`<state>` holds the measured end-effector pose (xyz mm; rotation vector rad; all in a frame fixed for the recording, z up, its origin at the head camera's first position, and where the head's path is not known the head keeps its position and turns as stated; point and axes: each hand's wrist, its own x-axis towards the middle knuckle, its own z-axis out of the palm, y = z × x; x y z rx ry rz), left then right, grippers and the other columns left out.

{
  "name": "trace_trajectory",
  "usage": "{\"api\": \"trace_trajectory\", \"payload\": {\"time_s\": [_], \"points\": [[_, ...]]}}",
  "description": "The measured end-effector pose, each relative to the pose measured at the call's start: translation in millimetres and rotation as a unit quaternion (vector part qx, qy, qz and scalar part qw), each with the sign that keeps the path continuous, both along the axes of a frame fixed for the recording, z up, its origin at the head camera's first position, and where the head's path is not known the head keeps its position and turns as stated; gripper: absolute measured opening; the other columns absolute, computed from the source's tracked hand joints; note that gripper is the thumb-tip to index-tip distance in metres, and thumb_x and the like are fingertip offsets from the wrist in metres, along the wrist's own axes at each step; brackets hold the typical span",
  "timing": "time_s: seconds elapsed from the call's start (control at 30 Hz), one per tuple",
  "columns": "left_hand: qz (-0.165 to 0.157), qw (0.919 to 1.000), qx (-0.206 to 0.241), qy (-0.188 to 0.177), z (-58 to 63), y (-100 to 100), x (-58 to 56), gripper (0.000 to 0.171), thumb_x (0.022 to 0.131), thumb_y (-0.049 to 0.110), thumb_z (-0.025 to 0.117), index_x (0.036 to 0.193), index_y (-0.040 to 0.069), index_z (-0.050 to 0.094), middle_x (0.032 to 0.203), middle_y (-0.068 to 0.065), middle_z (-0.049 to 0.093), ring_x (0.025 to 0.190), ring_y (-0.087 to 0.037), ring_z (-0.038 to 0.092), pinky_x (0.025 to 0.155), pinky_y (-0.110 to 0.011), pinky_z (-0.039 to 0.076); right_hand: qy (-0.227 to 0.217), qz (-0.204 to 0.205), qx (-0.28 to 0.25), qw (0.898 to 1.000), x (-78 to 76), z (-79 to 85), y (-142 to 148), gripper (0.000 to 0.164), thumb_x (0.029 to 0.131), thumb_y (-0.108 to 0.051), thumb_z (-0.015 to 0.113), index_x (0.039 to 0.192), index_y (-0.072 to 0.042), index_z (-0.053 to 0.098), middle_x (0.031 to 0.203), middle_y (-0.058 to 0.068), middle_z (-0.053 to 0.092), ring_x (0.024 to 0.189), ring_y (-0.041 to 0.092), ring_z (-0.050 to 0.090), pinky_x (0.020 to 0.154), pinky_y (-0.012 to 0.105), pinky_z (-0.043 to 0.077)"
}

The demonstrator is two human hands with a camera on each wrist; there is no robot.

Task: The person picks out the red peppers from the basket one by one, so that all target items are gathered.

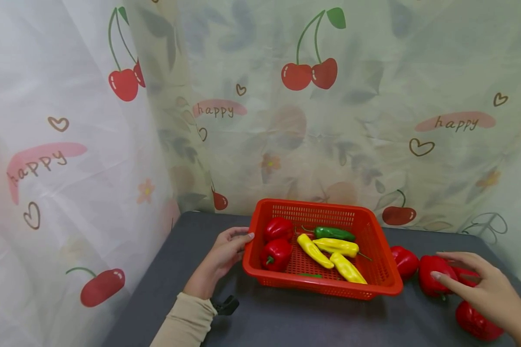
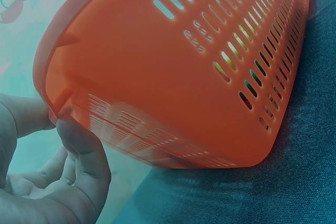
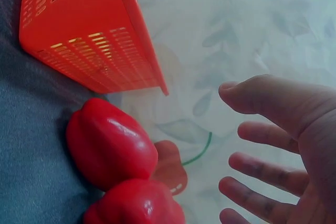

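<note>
An orange-red plastic basket (image 1: 321,286) stands on the dark table. My left hand (image 1: 223,253) pinches its left rim between thumb and fingers, as the left wrist view shows. Inside, two red bell peppers (image 1: 276,254) lie at the left. Three yellow peppers (image 1: 314,251) and a green pepper (image 1: 334,234) lie in the middle and right. Several more red bell peppers (image 1: 434,275) rest on the table right of the basket. Over these my right hand (image 1: 482,279) hovers, fingers spread and apart, with nothing gripped; the right wrist view shows a gap between it and the peppers (image 3: 110,145).
A dark cloth-like table surface (image 1: 286,323) extends in front of the basket. Behind and to the left hangs a pale curtain (image 1: 252,159) printed with cherries, hearts and the word "happy". A black wristband (image 1: 226,305) is on the left wrist.
</note>
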<state>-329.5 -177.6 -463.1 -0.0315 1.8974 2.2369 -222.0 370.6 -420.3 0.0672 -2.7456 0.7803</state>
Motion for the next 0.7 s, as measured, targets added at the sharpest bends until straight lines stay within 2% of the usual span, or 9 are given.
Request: {"api": "trace_trajectory", "payload": {"time_s": [0.07,0.17,0.27,0.33,0.5,0.7], "points": [[0.000,1.0000,0.001,-0.002,0.0,0,-0.4,0.045,0.100,0.023,0.075,0.138,0.004,0.059,0.133,-0.025,0.070,0.102,-0.025,0.076,0.086,-0.037,0.065,0.003,0.007,-0.004,1.000,-0.6,-0.3,-2,0.060,0.094,-0.039,0.082,0.141,-0.006,0.063,0.135,0.023,0.061,0.093,-0.025,0.037,0.063,0.016,0.051],[-0.001,1.0000,-0.002,0.002,-0.4,0,-1.0,0.045,0.101,0.023,0.075,0.138,0.003,0.059,0.134,-0.025,0.070,0.102,-0.025,0.077,0.087,-0.038,0.065,0.009,0.020,-0.008,1.000,-2.1,0.5,-6,0.057,0.094,-0.036,0.083,0.140,-0.007,0.064,0.134,0.022,0.062,0.093,-0.029,0.037,0.064,0.016,0.052],[0.000,1.0000,-0.003,0.002,-0.4,0,-1.2,0.045,0.100,0.023,0.075,0.138,0.003,0.059,0.133,-0.025,0.070,0.102,-0.025,0.077,0.087,-0.038,0.065,-0.001,0.033,-0.009,0.999,-3.6,1.8,-12,0.054,0.095,-0.035,0.082,0.139,-0.009,0.065,0.134,0.020,0.063,0.094,-0.027,0.042,0.067,0.017,0.054],[0.000,1.0000,-0.005,0.004,-0.9,0,-1.3,0.046,0.100,0.023,0.075,0.138,0.003,0.059,0.132,-0.025,0.071,0.102,-0.025,0.077,0.087,-0.038,0.065,-0.026,0.046,-0.016,0.998,-4.0,3.5,-16,0.054,0.097,-0.036,0.080,0.141,-0.009,0.064,0.136,0.020,0.063,0.094,-0.024,0.047,0.068,0.019,0.056],[0.001,1.0000,-0.004,0.003,-0.2,0,-0.4,0.045,0.100,0.023,0.075,0.138,0.004,0.060,0.131,-0.022,0.072,0.102,-0.025,0.077,0.087,-0.038,0.065,-0.072,0.078,-0.030,0.994,-6.1,8.5,-23,0.054,0.098,-0.041,0.077,0.141,-0.011,0.064,0.137,0.016,0.065,0.097,-0.008,0.065,0.072,0.023,0.059],[0.002,1.0000,-0.001,-0.001,1.5,0,0.6,0.044,0.100,0.022,0.075,0.138,0.005,0.060,0.131,-0.022,0.072,0.102,-0.025,0.076,0.087,-0.038,0.065,-0.052,0.103,-0.033,0.993,-10.1,14.9,-38,0.051,0.097,-0.039,0.079,0.137,-0.010,0.066,0.133,0.015,0.069,0.097,-0.008,0.067,0.074,0.023,0.060]]}}
